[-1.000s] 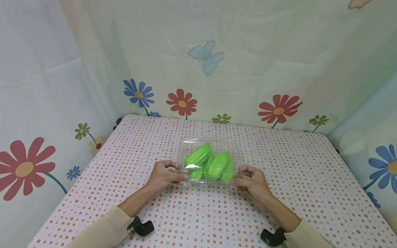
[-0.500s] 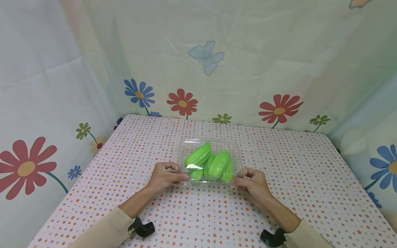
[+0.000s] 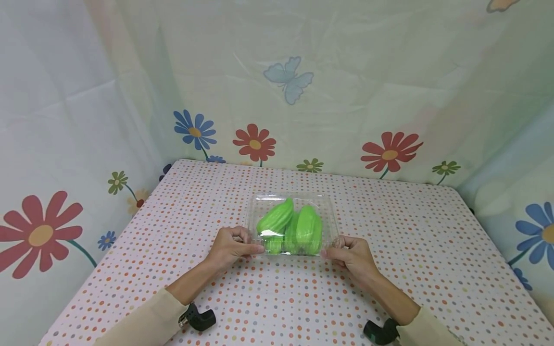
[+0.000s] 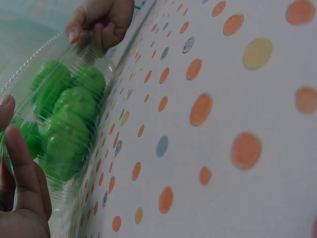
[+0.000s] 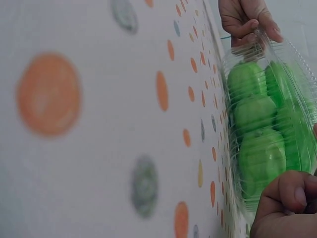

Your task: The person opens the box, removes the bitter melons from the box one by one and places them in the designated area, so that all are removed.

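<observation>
A clear plastic clamshell box (image 3: 326, 204) holds several green ridged fruits (image 3: 277, 218), seen through its lid. At the box's left front corner, my left hand (image 3: 229, 247) grips the edge, thumb on the front and fingers bent at the side. My right hand (image 3: 352, 254) pinches the right front corner the same way. Both wrist views show the fruits lying against the ribbed wall of the box (image 5: 292, 52), low at the tabletop. In the left wrist view the right hand (image 4: 106, 22) grips the far end of the box.
A table with a white, dotted cloth (image 3: 389, 216) surrounds the box. Floral curtains (image 3: 329, 120) stand behind the table and along both sides. A dark camera mount (image 3: 199, 317) sits at the left sleeve, and another mount (image 3: 381, 331) at the right.
Inside the box the right-hand fruits have shifted and now lie more upright. The right hand's fingers have drawn in lower at the corner. The box has stayed nearly in place.
</observation>
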`<state>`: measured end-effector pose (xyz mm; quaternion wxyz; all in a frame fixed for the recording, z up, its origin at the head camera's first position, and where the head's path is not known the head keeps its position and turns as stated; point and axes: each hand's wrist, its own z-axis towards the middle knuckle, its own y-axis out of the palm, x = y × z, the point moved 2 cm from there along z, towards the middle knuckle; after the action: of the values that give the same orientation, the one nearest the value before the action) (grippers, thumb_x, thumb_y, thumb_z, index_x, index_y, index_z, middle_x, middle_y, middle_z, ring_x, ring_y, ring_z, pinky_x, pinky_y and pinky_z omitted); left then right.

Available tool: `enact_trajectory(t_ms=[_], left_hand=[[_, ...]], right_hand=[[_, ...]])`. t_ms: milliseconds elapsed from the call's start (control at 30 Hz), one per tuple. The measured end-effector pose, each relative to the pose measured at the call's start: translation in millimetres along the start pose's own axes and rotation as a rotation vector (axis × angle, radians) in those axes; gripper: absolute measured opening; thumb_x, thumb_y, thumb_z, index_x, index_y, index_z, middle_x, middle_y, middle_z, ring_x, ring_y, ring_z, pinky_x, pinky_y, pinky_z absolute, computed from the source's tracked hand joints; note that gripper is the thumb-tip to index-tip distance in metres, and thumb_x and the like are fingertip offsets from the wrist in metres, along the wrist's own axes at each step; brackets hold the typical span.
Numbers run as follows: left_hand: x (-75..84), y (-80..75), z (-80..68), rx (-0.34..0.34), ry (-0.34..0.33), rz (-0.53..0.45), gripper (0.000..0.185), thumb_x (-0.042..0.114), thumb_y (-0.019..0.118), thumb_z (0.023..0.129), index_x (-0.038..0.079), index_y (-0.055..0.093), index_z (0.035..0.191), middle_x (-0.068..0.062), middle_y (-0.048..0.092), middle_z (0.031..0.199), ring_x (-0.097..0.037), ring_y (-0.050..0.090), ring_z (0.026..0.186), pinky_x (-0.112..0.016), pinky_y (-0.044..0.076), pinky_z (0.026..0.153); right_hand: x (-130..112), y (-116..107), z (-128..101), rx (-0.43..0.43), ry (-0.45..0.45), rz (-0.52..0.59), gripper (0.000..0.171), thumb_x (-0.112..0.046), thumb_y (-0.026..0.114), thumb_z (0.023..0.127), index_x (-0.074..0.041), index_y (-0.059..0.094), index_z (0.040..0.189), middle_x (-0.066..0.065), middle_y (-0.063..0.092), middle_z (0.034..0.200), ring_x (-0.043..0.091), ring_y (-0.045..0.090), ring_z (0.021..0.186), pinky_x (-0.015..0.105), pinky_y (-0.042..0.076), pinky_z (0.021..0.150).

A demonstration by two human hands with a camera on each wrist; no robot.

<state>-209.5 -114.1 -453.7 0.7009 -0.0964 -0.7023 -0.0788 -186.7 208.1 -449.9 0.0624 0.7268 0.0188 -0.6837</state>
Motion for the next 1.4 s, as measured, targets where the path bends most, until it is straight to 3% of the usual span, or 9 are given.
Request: enact_trajectory(t_ms=[233, 567, 767, 1000, 1233, 1400], left_hand=[[-0.4, -0.2, -1.4, -0.019, 0.041, 0.031, 0.037, 0.01, 0.091, 0.073, 0.005, 0.056, 0.066, -0.003, 0.058, 0.083, -0.015, 0.063, 0.064, -0.029, 0.059, 0.056], [-3.3, 4.7, -6.5, 0.082, -0.007, -0.097, 0.029, 0.009, 0.09, 0.075, 0.005, 0.062, 0.07, -0.004, 0.062, 0.088, -0.013, 0.057, 0.068, -0.024, 0.054, 0.059], [-4.5, 8.4, -8.6, 0.126, -0.041, -0.145, 0.028, 0.015, 0.088, 0.079, -0.007, 0.073, 0.075, -0.006, 0.065, 0.098, -0.016, 0.058, 0.08, -0.02, 0.049, 0.057], [-3.7, 6.8, -9.5, 0.073, -0.02, -0.157, 0.014, 0.011, 0.086, 0.081, 0.005, 0.074, 0.077, -0.005, 0.069, 0.093, -0.014, 0.06, 0.07, -0.023, 0.053, 0.06], [-1.0, 1.0, -13.1, 0.001, -0.046, -0.116, 0.018, 0.009, 0.085, 0.081, 0.006, 0.067, 0.081, -0.006, 0.071, 0.082, -0.018, 0.066, 0.071, -0.03, 0.059, 0.064], [3.2, -1.7, -14.1, -0.042, -0.026, -0.085, 0.027, 0.006, 0.086, 0.078, 0.0, 0.063, 0.091, -0.009, 0.065, 0.094, -0.018, 0.068, 0.071, -0.034, 0.061, 0.065]], right_hand=[[1, -1, 0, -0.017, -0.008, -0.011, 0.038, 0.005, 0.075, 0.082, -0.007, 0.044, 0.065, -0.004, 0.038, 0.056, 0.01, 0.033, 0.049, 0.023, 0.027, 0.046], [0, -2, 0, -0.037, -0.012, 0.003, 0.037, 0.005, 0.075, 0.082, -0.007, 0.045, 0.065, -0.004, 0.04, 0.057, 0.009, 0.034, 0.049, 0.024, 0.026, 0.046], [-2, -1, 0, -0.036, 0.008, 0.007, 0.04, 0.002, 0.078, 0.082, -0.008, 0.044, 0.065, -0.004, 0.04, 0.057, 0.01, 0.034, 0.05, 0.026, 0.025, 0.046], [-4, -3, -1, -0.029, 0.026, -0.03, 0.035, 0.0, 0.078, 0.083, -0.009, 0.047, 0.068, -0.004, 0.042, 0.059, 0.011, 0.035, 0.052, 0.025, 0.029, 0.048], [-14, -3, -5, 0.012, 0.053, -0.185, 0.028, -0.011, 0.078, 0.086, -0.003, 0.051, 0.09, 0.002, 0.049, 0.077, 0.011, 0.04, 0.054, 0.026, 0.039, 0.049], [-24, -2, -7, 0.041, 0.036, -0.289, 0.051, -0.018, 0.076, 0.09, 0.002, 0.043, 0.124, 0.007, 0.053, 0.095, 0.012, 0.045, 0.055, 0.028, 0.044, 0.049]])
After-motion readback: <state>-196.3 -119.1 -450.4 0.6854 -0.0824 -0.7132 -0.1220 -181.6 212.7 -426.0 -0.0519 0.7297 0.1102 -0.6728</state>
